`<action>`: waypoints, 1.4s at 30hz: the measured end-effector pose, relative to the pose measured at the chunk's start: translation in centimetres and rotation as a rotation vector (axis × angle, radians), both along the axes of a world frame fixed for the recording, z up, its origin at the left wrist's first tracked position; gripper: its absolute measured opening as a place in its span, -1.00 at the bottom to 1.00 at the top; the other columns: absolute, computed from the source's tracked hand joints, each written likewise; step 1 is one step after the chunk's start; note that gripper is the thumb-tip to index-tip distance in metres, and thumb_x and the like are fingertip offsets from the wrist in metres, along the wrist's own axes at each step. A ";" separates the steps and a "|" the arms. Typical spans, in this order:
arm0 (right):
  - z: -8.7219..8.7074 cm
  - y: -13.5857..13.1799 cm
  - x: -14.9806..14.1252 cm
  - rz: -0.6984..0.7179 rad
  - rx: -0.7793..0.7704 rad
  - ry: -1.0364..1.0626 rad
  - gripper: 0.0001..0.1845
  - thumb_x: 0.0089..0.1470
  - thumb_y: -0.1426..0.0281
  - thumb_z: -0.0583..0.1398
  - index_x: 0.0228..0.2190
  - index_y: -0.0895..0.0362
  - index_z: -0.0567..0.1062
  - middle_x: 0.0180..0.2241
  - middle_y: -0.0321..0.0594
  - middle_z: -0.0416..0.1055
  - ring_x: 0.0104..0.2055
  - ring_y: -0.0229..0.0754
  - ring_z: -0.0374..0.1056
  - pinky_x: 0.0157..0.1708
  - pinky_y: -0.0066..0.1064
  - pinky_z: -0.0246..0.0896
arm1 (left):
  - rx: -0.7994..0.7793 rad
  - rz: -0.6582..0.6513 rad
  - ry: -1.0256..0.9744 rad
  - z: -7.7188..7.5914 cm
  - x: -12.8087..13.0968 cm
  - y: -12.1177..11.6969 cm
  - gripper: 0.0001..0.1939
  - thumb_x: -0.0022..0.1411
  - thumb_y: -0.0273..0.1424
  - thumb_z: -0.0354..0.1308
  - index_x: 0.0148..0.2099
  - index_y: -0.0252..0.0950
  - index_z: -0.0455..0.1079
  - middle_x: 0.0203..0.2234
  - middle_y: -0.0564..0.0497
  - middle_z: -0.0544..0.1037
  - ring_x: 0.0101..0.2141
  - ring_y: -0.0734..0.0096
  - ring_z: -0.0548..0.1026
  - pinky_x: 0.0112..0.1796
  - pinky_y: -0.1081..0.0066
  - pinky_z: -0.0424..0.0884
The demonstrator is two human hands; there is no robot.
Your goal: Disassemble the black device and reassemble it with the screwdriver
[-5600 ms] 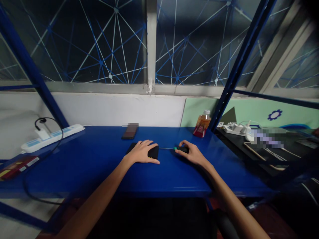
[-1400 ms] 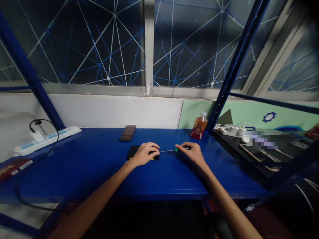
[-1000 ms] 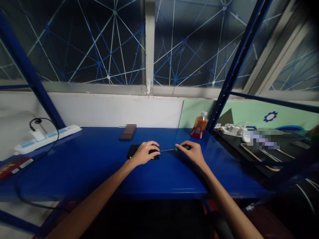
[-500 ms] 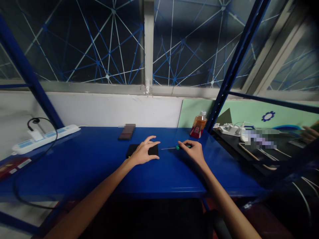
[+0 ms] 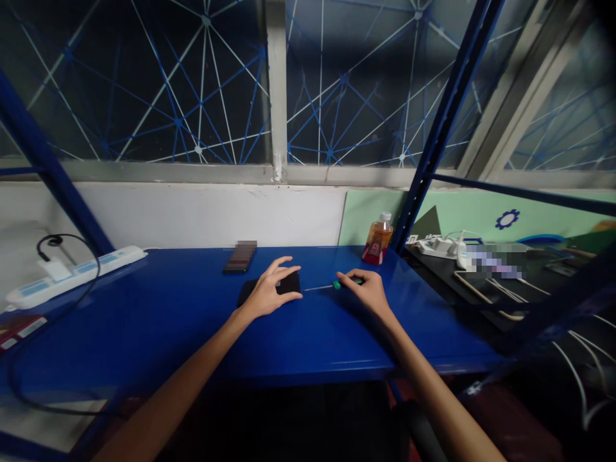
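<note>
Screwdriver (image 5: 335, 285) over the blue desk (image 5: 317, 340), gripped by the curled fingers of the right hand (image 5: 369, 290), its tip just beside a flat black object (image 5: 290, 283). The left hand (image 5: 264, 294) spreads its fingers wide over that object; contact cannot be told.

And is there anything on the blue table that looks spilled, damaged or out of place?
Nothing looks spilled or visibly damaged: the bottle stands upright, and the screwdriver in the right hand looks straight. Only the black cable seems untidy, looping loosely across the left end of the table.
</note>
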State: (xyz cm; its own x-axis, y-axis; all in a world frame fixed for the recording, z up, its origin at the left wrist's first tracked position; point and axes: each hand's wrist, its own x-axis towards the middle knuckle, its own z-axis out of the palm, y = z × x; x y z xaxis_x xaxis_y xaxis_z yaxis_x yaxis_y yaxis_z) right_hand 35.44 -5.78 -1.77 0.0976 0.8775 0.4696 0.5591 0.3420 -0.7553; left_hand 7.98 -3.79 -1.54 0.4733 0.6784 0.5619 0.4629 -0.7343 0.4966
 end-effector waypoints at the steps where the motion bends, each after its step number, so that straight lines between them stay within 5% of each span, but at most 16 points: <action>1: 0.0 0.0 0.0 0.002 0.000 -0.001 -0.51 0.00 0.01 0.20 -0.60 0.17 0.59 -0.62 -0.23 0.44 -0.56 -0.25 0.24 -0.53 -0.43 0.05 | 0.001 0.000 0.002 0.0 0.0 0.0 -0.45 0.14 -0.18 0.30 0.17 -0.08 0.32 0.22 -0.09 0.19 0.10 0.05 0.36 0.04 0.01 0.39; 25: 0.1 -0.4 0.2 0.092 0.004 -0.049 -0.57 0.07 0.08 0.19 -0.57 0.16 0.54 -0.60 -0.28 0.39 -0.53 -0.26 0.21 -0.50 -0.43 0.03 | 0.009 -0.015 0.096 -0.8 0.2 0.0 -0.43 0.14 -0.19 0.31 0.19 -0.06 0.31 0.23 -0.11 0.17 0.04 0.06 0.41 0.01 0.02 0.42; 30: -0.3 -0.3 1.4 0.394 -0.296 0.076 -0.64 -0.05 0.16 0.29 -0.26 0.09 0.39 -0.53 -0.38 0.38 -0.62 -0.35 0.12 -0.62 -0.50 -0.02 | -0.017 0.011 0.141 -1.2 -0.3 0.3 -0.40 0.11 -0.18 0.33 0.20 -0.05 0.30 0.24 -0.10 0.16 0.04 0.05 0.42 -0.01 0.03 0.43; 33: -0.8 -0.2 1.8 0.483 -0.443 0.163 -0.57 -0.11 0.17 0.32 -0.27 0.07 0.29 -0.61 -0.48 0.27 -0.70 -0.39 0.04 -0.69 -0.53 -0.09 | -0.010 0.026 0.152 -1.5 -0.6 0.7 -0.36 0.09 -0.16 0.34 0.20 -0.05 0.29 0.23 -0.11 0.19 0.06 0.01 0.40 0.00 0.01 0.41; 39: -1.4 -0.8 1.7 0.297 -0.334 -0.119 -0.51 0.11 -0.02 0.10 -0.58 0.12 0.31 -0.68 -0.38 0.19 -0.62 -0.31 0.11 -0.59 -0.45 -0.03 | 0.011 0.011 0.161 -1.7 -0.6 0.7 -0.34 0.08 -0.14 0.34 0.22 -0.03 0.27 0.22 -0.09 0.22 0.08 -0.02 0.37 0.01 -0.02 0.39; 42: -1.5 -1.3 1.8 0.213 -0.225 -0.239 -0.55 0.15 0.01 0.08 -0.52 0.12 0.37 -0.58 -0.35 0.29 -0.53 -0.28 0.15 -0.50 -0.44 0.03 | 0.008 0.005 0.168 -1.5 -0.5 0.6 -0.33 0.08 -0.15 0.34 0.22 -0.03 0.27 0.22 -0.10 0.22 0.09 -0.03 0.37 0.01 0.00 0.40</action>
